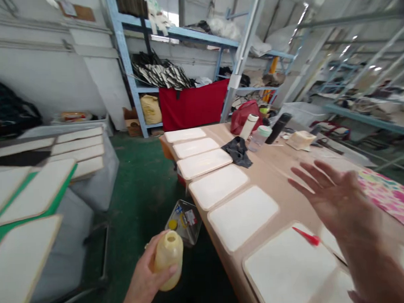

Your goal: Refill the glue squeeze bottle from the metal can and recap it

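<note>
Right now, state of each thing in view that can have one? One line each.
Left hand: closed around the bottle
Yellowish bottle: uncapped, held roughly upright
Right hand: open, fingers spread
White panels: lying flat along the table edge
Red pointed piece: lying on the nearest panel
Black cloth: crumpled
Green-lidded container: lid on
Floor bin: open-topped, things inside
Red cloth: hanging

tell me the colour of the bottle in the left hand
The bottle is pale yellow, seen best in the head view.
</note>
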A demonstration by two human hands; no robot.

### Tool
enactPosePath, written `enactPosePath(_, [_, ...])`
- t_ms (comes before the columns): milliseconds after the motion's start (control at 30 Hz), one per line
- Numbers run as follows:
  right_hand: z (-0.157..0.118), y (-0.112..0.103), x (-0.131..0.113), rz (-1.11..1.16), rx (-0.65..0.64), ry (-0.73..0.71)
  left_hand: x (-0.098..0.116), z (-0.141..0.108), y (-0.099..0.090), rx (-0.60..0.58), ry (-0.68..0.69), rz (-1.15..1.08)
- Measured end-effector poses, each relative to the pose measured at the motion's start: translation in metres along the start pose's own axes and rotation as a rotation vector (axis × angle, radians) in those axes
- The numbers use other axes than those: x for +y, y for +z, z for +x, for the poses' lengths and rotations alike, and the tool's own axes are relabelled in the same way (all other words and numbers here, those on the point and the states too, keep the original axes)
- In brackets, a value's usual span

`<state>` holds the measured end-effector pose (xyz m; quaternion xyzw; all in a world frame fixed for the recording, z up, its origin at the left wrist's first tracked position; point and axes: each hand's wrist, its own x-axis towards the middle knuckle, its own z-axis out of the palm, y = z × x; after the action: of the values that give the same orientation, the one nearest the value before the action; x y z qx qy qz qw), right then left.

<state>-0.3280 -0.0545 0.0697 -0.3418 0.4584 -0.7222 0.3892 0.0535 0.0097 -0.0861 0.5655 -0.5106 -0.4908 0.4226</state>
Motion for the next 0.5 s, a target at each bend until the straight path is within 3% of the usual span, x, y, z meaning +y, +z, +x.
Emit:
enactPosePath(100, [-0.037, 0.094, 0.039, 0.211, -0.123, 0.164, -0.014, -0.004, -0.02, 0.046, -0.075, -0.103])
enactPosePath(200, [-0.091, 0.147, 0.117, 0.281, -0.206, 0.356, -0.049, -0.008, -0.047, 0.102, -0.134, -0.153])
enactPosePath(300, [-0.138, 0.142, 0.227, 0.099, -0.158, 0.461, -0.094, -0.017, -0.07, 0.2, -0.191, -0.218])
enactPosePath(367, [-0.158, 0.119, 0.303, -0.322, -0.189, 0.457, -0.126, -0.026, -0.081, 0.285, -0.216, -0.271])
enactPosePath(500, [-0.166, 0.079, 0.439, -0.672, -0.339, 0.406, -0.202, -0.048, -0.087, 0.416, -0.31, -0.365])
